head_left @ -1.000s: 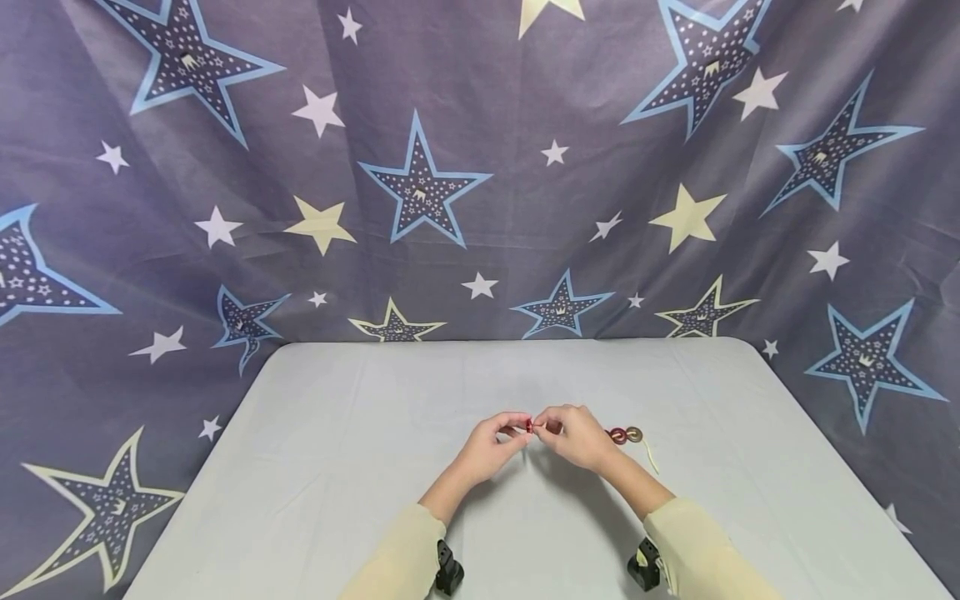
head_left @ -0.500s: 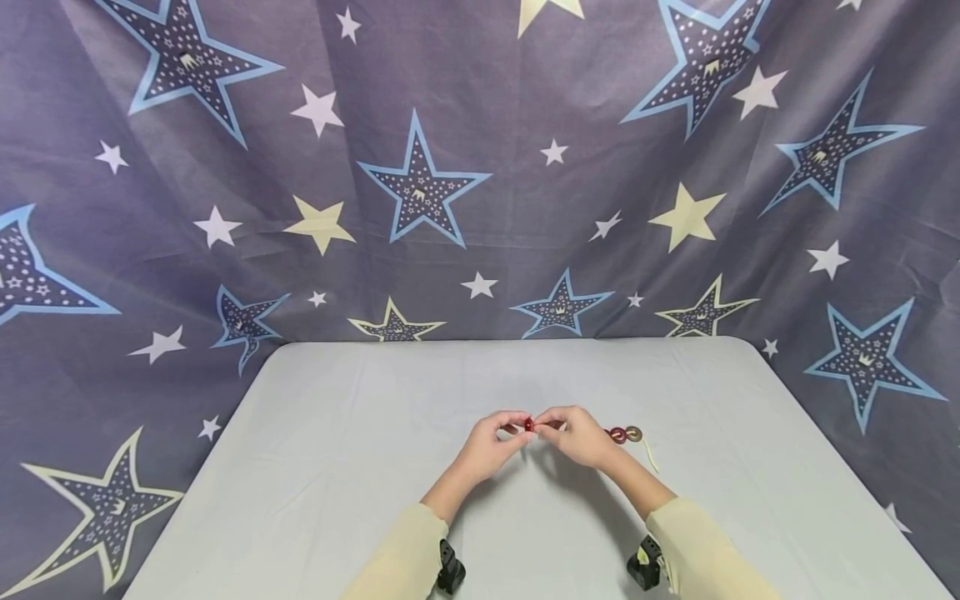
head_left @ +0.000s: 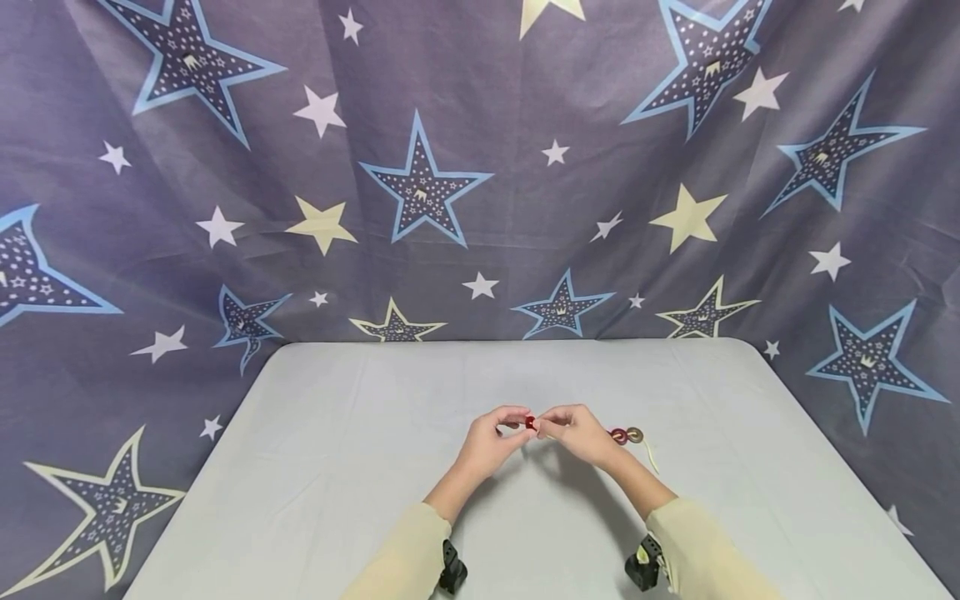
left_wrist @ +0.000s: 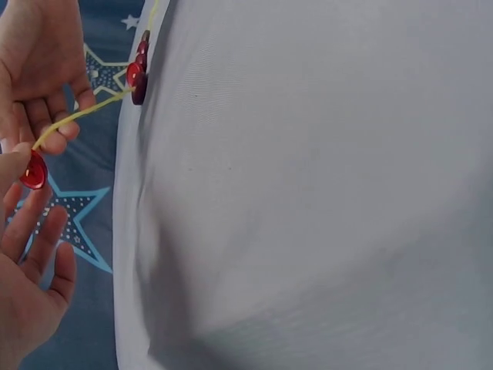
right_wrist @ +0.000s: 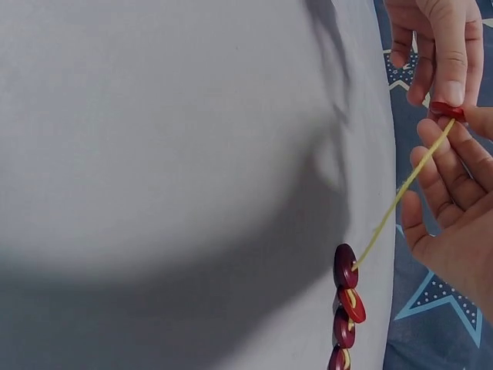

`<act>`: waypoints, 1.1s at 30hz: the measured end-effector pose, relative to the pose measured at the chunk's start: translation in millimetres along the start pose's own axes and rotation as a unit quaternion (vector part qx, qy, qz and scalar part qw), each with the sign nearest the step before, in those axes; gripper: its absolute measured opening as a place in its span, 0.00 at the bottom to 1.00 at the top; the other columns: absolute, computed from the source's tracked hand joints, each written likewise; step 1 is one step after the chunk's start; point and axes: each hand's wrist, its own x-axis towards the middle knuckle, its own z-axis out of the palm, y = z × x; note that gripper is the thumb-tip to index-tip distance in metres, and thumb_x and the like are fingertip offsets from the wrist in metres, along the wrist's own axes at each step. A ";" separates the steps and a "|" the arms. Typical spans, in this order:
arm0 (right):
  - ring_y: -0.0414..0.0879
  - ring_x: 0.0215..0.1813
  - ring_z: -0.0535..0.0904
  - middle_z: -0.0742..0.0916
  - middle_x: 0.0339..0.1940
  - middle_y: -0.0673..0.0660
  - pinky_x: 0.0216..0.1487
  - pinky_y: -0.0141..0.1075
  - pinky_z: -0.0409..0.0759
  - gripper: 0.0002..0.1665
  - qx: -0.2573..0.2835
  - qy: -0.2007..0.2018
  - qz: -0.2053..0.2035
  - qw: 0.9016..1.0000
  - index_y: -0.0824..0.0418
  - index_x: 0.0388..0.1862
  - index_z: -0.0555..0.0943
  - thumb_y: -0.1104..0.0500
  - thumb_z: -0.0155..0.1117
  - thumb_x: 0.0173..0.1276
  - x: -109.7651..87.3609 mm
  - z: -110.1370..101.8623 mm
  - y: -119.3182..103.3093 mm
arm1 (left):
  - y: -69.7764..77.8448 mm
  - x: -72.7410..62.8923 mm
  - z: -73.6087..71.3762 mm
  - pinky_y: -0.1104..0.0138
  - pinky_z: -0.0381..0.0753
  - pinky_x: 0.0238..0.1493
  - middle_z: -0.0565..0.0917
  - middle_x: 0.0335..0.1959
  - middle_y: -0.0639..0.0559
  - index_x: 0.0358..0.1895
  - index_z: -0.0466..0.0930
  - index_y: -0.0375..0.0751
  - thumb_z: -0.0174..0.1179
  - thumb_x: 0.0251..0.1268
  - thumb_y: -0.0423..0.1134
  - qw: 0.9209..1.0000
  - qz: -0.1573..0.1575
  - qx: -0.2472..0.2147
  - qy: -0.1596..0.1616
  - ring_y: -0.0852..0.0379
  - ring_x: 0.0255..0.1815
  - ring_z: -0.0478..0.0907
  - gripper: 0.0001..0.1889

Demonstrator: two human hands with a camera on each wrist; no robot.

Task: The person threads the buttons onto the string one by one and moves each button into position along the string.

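In the head view both hands meet over the white table. My left hand (head_left: pixel 486 442) pinches a small red button (head_left: pixel 530 422) by its edge, with the thumb (right_wrist: pixel 453 77) pressed on it in the right wrist view. My right hand (head_left: pixel 581 433) is right at the button, its fingertips pinching the yellow string (right_wrist: pixel 408 181) where it meets the button. The string slants down from there to a row of threaded dark red and red buttons (right_wrist: pixel 344 266) on the table. The string's end at the held button is hidden by the fingers.
Two buttons of the row, a maroon one (head_left: pixel 618 436) and a brown one (head_left: pixel 635 435), show beside the right wrist, with a pale string tail (head_left: pixel 651 457) curling off. A grey curtain (head_left: pixel 480 167) with stars hangs behind the white table (head_left: pixel 360 433).
The red button has turned, so more of its face shows in the head view. The right fingertips have shifted slightly, and pale string now shows by them. The row of buttons has stayed put.
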 end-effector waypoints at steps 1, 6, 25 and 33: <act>0.41 0.40 0.81 0.88 0.31 0.59 0.46 0.36 0.77 0.14 0.004 0.000 0.000 1.000 0.64 0.37 0.85 0.55 0.58 0.66 0.1 -0.1 -0.1 | 0.0 0.1 0.2 0.64 0.75 0.43 0.86 0.42 0.53 0.46 0.82 0.46 0.64 0.58 0.45 1.000 -0.003 -0.002 0.004 0.53 0.44 0.80 0.14; 0.43 0.41 0.82 0.88 0.33 0.62 0.47 0.37 0.77 0.14 0.017 -0.005 -0.002 1.000 0.64 0.36 0.85 0.54 0.59 0.66 0.8 0.2 1.7 | 0.8 0.6 1.6 0.66 0.74 0.43 0.87 0.37 0.56 0.40 0.84 0.49 0.63 0.60 0.42 1.000 -0.015 0.001 0.022 0.58 0.41 0.81 0.07; 0.48 0.41 0.83 0.87 0.33 0.65 0.43 0.34 0.78 0.17 0.018 -0.016 -0.001 1.000 0.66 0.38 0.84 0.54 0.58 0.67 -1.1 -1.0 3.5 | -0.2 1.3 4.6 0.70 0.73 0.38 0.86 0.32 0.54 0.35 0.84 0.45 0.61 0.60 0.38 0.999 0.011 0.043 0.031 0.56 0.37 0.78 0.04; 0.43 0.40 0.82 0.88 0.34 0.61 0.44 0.33 0.77 0.15 0.024 -0.015 0.005 1.000 0.64 0.39 0.85 0.53 0.61 0.64 -1.0 0.0 1.5 | 1.6 1.7 5.6 0.69 0.72 0.40 0.83 0.32 0.55 0.32 0.82 0.47 0.60 0.60 0.39 0.997 0.008 0.071 0.029 0.57 0.38 0.76 0.03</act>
